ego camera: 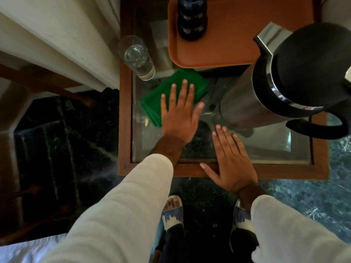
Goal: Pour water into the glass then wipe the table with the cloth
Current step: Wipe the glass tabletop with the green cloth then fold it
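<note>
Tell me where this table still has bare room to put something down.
Bare glass lies near the front wooden frame, right of the right hand and below the steel jug. The far side is crowded: clear water glass, folded green cloth under the left hand, orange tray.

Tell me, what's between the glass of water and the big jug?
The folded green cloth lies between the glass and the jug, with the left hand on it, in the head view.

No legible text, label or number anywhere.
</note>
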